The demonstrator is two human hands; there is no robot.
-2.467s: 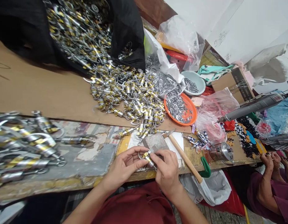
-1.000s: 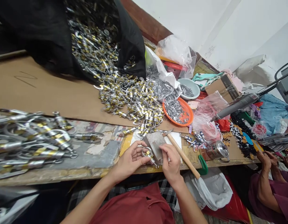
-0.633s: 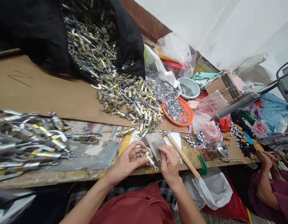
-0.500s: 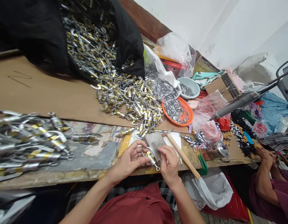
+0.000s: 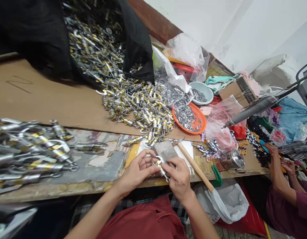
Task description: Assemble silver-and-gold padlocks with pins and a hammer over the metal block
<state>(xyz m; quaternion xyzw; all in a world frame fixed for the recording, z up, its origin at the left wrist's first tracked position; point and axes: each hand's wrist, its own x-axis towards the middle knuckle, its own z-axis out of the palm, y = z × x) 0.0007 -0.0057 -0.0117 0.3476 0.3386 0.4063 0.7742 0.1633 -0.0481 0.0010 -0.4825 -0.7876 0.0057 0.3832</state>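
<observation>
My left hand (image 5: 137, 171) and my right hand (image 5: 179, 177) meet at the near edge of the workbench, both pinched on one small silver and gold metal clasp (image 5: 161, 168) with a ring at its lower end. Just behind the clasp stands a grey metal block (image 5: 165, 151). A wooden-handled hammer (image 5: 194, 166) lies to the right of my right hand. A big pile of the same clasps (image 5: 141, 106) spills from a black bag (image 5: 133, 39) further back.
More clasps (image 5: 31, 152) lie heaped at the left. An orange plate (image 5: 202, 127) and a pale bowl (image 5: 209, 96) hold small metal parts. A rotary tool (image 5: 253, 109), plastic bags and a small metal pot (image 5: 233, 161) crowd the right. Another person's hands (image 5: 280, 159) work at far right.
My right hand has come back onto the clasp and grips it together with my left. The person at the right has reached a hand onto the bench.
</observation>
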